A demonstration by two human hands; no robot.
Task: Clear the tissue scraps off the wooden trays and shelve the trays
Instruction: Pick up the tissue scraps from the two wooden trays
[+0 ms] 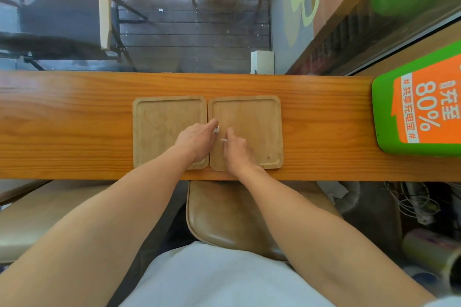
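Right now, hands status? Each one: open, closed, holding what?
Left hand: pinched shut on a tissue scrap, over the trays' seam.
Right hand: pinched shut on another scrap, over the right tray.

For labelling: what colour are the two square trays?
Light tan wood, both square wooden trays, clearest in the head view.

left tray (pixel 159 127): near corner hidden under left hand (pixel 197 141)
tissue scraps (pixel 216 129): tiny, shape unclear
green sign (pixel 419 104): cut off right
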